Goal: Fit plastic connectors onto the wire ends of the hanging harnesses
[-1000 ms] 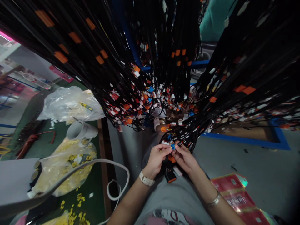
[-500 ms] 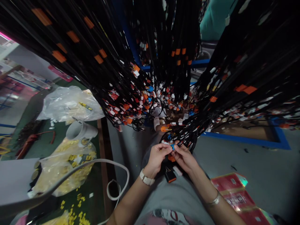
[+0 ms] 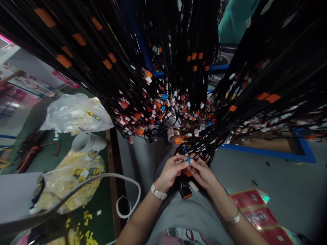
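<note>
My left hand (image 3: 171, 170) and my right hand (image 3: 203, 173) meet over my lap, fingertips pinched together on a small blue connector (image 3: 188, 160). The connector sits at the end of black wires (image 3: 201, 149) that hang down from dense harness bundles (image 3: 143, 68) above. Below my hands an orange and black connector (image 3: 185, 192) and a white one (image 3: 193, 186) lie on my grey-clad lap. A white watch is on my left wrist, a thin bracelet on my right.
At left, a green table (image 3: 102, 200) carries clear bags of small yellow parts (image 3: 74, 183), a white cup (image 3: 88, 143) and a white cable loop (image 3: 127, 200). A red printed carton (image 3: 258, 214) lies on the grey floor at right. A blue frame rail (image 3: 281, 154) runs behind.
Both hands stay pinched on the blue connector, with only slight finger movement. The view has shifted very little.
</note>
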`<action>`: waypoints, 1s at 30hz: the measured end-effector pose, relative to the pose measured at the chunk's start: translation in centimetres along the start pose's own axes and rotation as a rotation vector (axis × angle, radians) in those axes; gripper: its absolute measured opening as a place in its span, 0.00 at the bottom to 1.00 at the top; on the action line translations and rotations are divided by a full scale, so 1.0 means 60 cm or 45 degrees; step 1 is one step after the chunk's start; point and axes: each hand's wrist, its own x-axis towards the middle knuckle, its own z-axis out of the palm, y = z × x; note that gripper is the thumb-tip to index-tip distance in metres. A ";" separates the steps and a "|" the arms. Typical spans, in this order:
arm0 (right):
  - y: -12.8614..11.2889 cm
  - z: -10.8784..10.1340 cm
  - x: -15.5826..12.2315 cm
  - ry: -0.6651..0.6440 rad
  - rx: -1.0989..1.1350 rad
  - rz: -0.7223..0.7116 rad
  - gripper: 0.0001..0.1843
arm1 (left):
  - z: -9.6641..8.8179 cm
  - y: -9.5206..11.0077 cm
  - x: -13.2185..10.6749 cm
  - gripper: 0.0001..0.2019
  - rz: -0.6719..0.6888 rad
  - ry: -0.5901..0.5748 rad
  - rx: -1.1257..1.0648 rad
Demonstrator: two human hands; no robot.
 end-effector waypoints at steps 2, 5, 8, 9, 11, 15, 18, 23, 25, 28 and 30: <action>-0.001 -0.002 0.000 -0.010 -0.013 0.015 0.13 | -0.001 0.000 -0.001 0.25 -0.017 -0.081 -0.024; -0.004 -0.005 -0.001 -0.014 -0.053 0.029 0.15 | -0.003 0.001 -0.001 0.29 0.005 -0.191 0.011; -0.008 -0.005 -0.004 -0.029 -0.080 0.039 0.16 | -0.006 0.002 0.002 0.26 0.074 -0.221 0.137; -0.010 -0.005 -0.004 -0.036 -0.088 0.043 0.17 | -0.007 0.003 0.004 0.25 0.102 -0.214 0.191; -0.013 -0.004 -0.005 -0.054 -0.100 0.051 0.18 | -0.009 0.003 0.007 0.23 0.174 -0.205 0.293; -0.017 -0.005 -0.006 -0.087 -0.125 0.070 0.19 | -0.014 0.002 0.012 0.21 0.305 -0.219 0.436; -0.019 -0.005 -0.008 -0.080 -0.142 0.071 0.19 | -0.016 0.001 0.016 0.21 0.309 -0.232 0.488; -0.023 -0.003 -0.009 -0.055 -0.141 0.073 0.19 | -0.015 0.003 0.021 0.22 0.286 -0.228 0.455; -0.023 -0.003 -0.008 -0.055 -0.143 0.074 0.19 | -0.014 0.005 0.022 0.22 0.271 -0.235 0.447; -0.023 -0.005 -0.007 -0.069 -0.157 0.073 0.20 | -0.014 0.007 0.023 0.23 0.259 -0.258 0.450; -0.023 -0.007 -0.007 -0.075 -0.165 0.079 0.19 | -0.014 0.009 0.023 0.22 0.264 -0.277 0.452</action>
